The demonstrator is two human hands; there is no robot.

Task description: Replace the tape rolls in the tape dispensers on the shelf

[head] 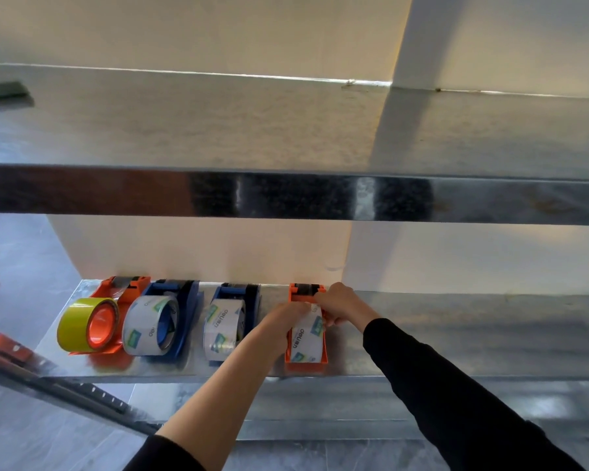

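A: How far along was the work on the shelf (456,334) at that moment?

B: It seemed to be close to the end. Four tape dispensers stood in one row in the lower middle of the frame, and each already carried a roll. Both hands were busy at the last one, the orange dispenser on the right (307,360).

A: What did the hands do there?

B: The left hand (288,317) was closed on the clear tape roll (305,338) that sat in this dispenser. The right hand (342,305) pinched near the black cutter end, probably pulling the loose tape end forward, but the strip itself could not be seen clearly.

A: So what was left?

B: I think only to finish threading this roll. Whether the other three rolls were new ones, the picture could not tell.

A: And the count?

B: Two orange dispensers and two blue ones. At the far left, the orange dispenser (123,290) held one yellow roll (87,326). The first blue dispenser (181,300) and the second blue dispenser (245,300) held clear printed rolls. So, three clear rolls and one yellow.
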